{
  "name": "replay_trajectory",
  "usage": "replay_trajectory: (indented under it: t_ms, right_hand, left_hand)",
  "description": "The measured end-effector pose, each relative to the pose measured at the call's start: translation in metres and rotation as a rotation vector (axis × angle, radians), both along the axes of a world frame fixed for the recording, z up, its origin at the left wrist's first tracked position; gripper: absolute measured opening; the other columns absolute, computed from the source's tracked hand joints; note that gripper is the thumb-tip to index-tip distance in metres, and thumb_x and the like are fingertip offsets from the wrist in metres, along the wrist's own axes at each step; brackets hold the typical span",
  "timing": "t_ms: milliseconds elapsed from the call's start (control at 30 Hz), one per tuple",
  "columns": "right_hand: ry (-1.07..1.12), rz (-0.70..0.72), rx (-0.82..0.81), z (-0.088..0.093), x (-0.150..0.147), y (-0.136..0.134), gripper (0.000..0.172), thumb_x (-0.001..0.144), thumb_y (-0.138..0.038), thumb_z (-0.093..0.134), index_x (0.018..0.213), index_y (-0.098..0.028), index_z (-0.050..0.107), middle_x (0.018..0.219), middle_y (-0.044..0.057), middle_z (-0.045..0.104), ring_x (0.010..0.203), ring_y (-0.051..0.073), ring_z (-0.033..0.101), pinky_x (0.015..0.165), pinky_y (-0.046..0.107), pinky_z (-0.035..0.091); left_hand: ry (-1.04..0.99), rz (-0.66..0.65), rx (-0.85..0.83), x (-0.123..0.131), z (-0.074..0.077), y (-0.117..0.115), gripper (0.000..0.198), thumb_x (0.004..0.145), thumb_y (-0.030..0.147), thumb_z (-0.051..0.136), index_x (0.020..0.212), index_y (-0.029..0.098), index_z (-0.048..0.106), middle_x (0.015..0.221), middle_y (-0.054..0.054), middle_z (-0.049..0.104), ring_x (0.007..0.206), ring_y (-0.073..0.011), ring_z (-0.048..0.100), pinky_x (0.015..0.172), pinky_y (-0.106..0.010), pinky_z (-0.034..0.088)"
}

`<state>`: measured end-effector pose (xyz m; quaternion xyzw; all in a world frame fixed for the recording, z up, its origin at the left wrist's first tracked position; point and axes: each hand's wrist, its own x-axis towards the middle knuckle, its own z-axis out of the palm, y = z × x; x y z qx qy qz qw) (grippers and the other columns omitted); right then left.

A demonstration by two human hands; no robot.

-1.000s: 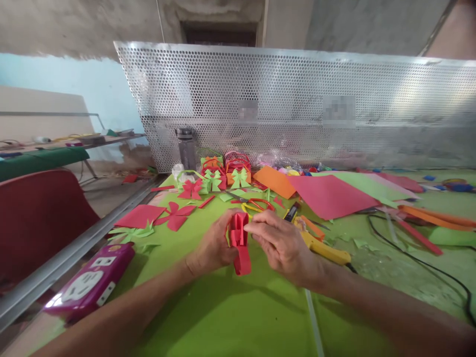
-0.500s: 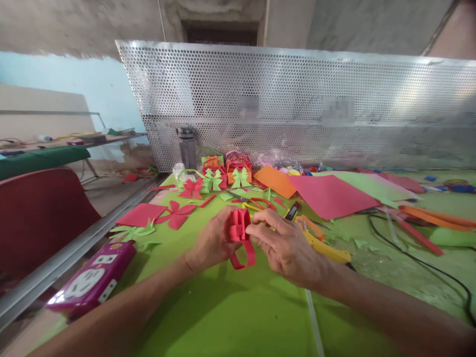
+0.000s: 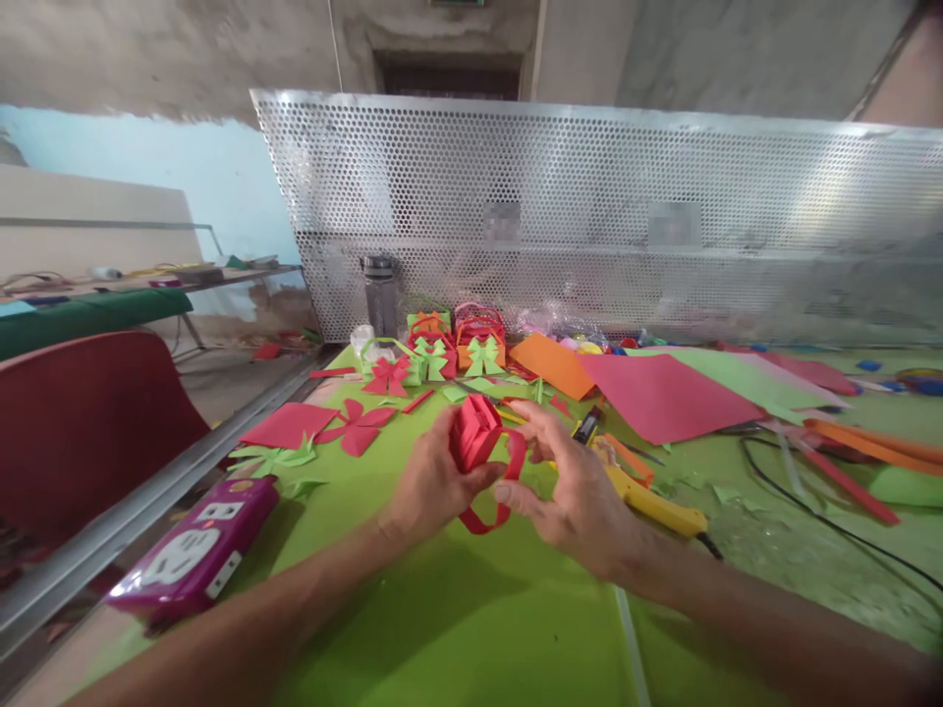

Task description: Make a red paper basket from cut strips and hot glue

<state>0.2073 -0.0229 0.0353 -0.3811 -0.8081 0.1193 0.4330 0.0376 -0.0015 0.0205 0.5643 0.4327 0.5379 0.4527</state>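
My left hand [image 3: 431, 478] is closed around a small red paper bag [image 3: 475, 430], its thumb across the near side. The bag is tilted, and a looped red paper handle [image 3: 518, 454] hangs from it toward me. Close on the right is my right hand [image 3: 571, 481], with thumb and fingers apart. Its thumb tip is at the loop; whether it presses on the paper I cannot tell. Just beyond the hands lie scissors [image 3: 508, 413], partly hidden. A yellow glue gun [image 3: 655, 503] lies beside my right hand, near a utility knife [image 3: 587, 424].
Finished paper bags with bows [image 3: 482, 355] stand at the back near a grey bottle [image 3: 381, 295]. Red sheets [image 3: 663, 398] and an orange sheet [image 3: 552, 363] lie right of them. A purple power strip [image 3: 195, 550] sits at left. A black cable [image 3: 810, 520] crosses the right side.
The red bag has turned and tilted in my left hand. My right fingers have left the bag's side and spread around the handle loop. The view has shifted slightly.
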Motion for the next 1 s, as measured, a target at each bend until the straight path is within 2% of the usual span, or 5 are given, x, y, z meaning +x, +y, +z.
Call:
replay_trajectory:
  t_ms: [167,433,600,700,1000]
  right_hand:
    - [0.058,-0.044,-0.098,0.003,-0.004,0.001,0.049,0.083,-0.022,0.051,0.129,-0.019,0.036,0.099,0.008,0.065,0.092,0.021,0.061,0.080,0.037,0.049]
    - [0.181,-0.053,-0.139,0.004,0.000,0.008,0.048,0.082,-0.018,0.049,0.128,-0.020,0.037,0.093,0.005,0.063,0.087,0.018,0.060,0.079,0.034,0.048]
    - [0.193,-0.004,-0.035,0.002,0.007,0.018,0.040,0.082,-0.010,0.043,0.121,-0.018,0.045,0.088,0.003,0.064,0.080,0.014,0.060,0.076,0.030,0.048]
    - [0.196,0.025,0.050,0.004,0.011,0.025,0.036,0.080,-0.006,0.040,0.111,-0.018,0.053,0.083,0.001,0.065,0.074,0.013,0.060,0.073,0.027,0.048]
    - [0.146,0.072,0.344,0.013,0.018,0.023,0.045,0.076,0.003,0.034,0.105,-0.022,0.058,0.085,0.001,0.062,0.081,0.012,0.060,0.073,0.027,0.049]
  left_hand:
    - [0.366,0.030,0.155,0.005,0.004,-0.008,0.061,0.063,0.022,0.072,0.116,0.020,0.041,0.096,-0.002,0.057,0.082,-0.0180,0.056,0.074,-0.030,0.046]
    - [0.324,0.024,0.094,0.007,0.009,-0.014,0.081,0.059,0.040,0.077,0.125,0.020,0.036,0.100,-0.005,0.060,0.089,-0.0225,0.058,0.080,-0.035,0.046]
    - [0.071,-0.146,-0.006,0.006,0.006,-0.015,0.048,0.078,0.055,0.055,0.108,0.017,0.054,0.098,-0.008,0.063,0.093,-0.0237,0.057,0.081,-0.037,0.044]
    - [-0.159,-0.256,-0.268,0.004,0.006,-0.010,0.055,0.083,0.063,0.040,0.106,0.016,0.056,0.101,-0.010,0.064,0.098,-0.0262,0.056,0.081,-0.038,0.043]
    - [-0.231,-0.642,-0.538,0.003,0.009,-0.013,0.062,0.073,0.065,0.055,0.109,0.015,0.057,0.103,-0.013,0.060,0.097,-0.0268,0.053,0.079,-0.041,0.041]
